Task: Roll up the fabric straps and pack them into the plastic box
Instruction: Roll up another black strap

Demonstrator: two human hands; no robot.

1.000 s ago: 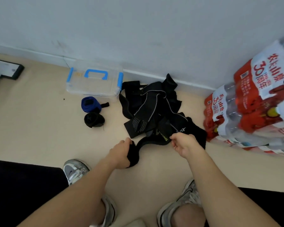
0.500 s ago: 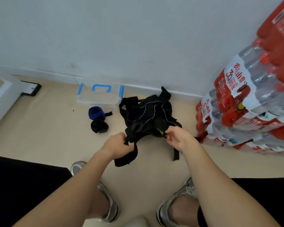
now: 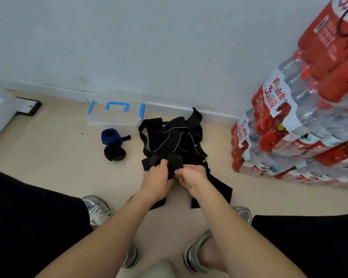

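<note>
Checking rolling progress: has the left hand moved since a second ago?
Yes: the left hand shifted rightward, away from the black rolled fabric strap, toward the right hand.

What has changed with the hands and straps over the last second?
The left hand and right hand, which were apart a second ago, have come together. Both now grip the same black strap, bunched between them in front of the strap pile. The blue roll, black roll and plastic box are unchanged by the wall.
</note>
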